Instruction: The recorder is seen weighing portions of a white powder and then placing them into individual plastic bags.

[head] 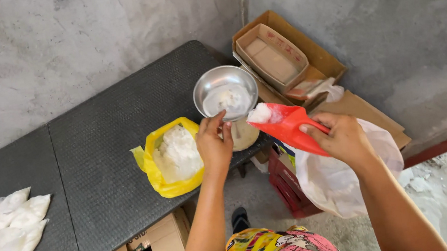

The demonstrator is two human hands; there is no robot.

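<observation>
Bright patterned clothing sits right under the lens at six o'clock, both forearms rising out of it. Sweeping from the left now: far over at eight o'clock lies a heap of filled clear bags of white powder on the dark grey table. Cardboard boxes sit below the table's near edge. Just left of centre, a yellow plastic bag stands open, white powder showing inside.

On to the left hand: fingers curled loosely, thumb and forefinger pinched up at the near rim of the metal bowl, which sits at twelve o'clock from the hand atop a small scale. Fingertips touch the rim; a dusting of white powder lies in the bowl. Whether the hand truly clamps the rim or only steadies it, I cannot tell.

Moving right: the right hand is closed firmly round the handle of the red scoop, which points toward ten o'clock, loaded with white powder, its lip just beside the bowl's edge. Below that hand hangs a white sack, with a red crate beside it. At one o'clock, open cardboard trays lean against the concrete wall.
</observation>
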